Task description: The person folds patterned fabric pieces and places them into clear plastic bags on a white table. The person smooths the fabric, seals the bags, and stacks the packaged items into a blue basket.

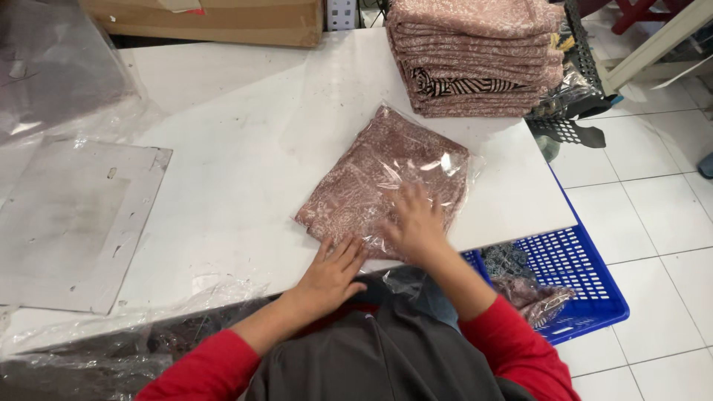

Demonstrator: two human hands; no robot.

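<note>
Your left hand (330, 275) & right hand (416, 223) lie flat, fingers spread, on crinkly clear-bagged pink patterned cloth (382, 178), near edge of smooth white worktop (238, 148); folded stack (475, 56) far right.

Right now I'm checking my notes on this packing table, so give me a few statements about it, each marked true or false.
1. Both hands press on the bagged cloth. True: left hand at its near edge, right hand on top.
2. The cloth stack sits in the blue basket. False: it stands on the white table.
3. The basket is on the floor. True.
4. The cardboard box lies at the near edge. False: the far edge.
</note>
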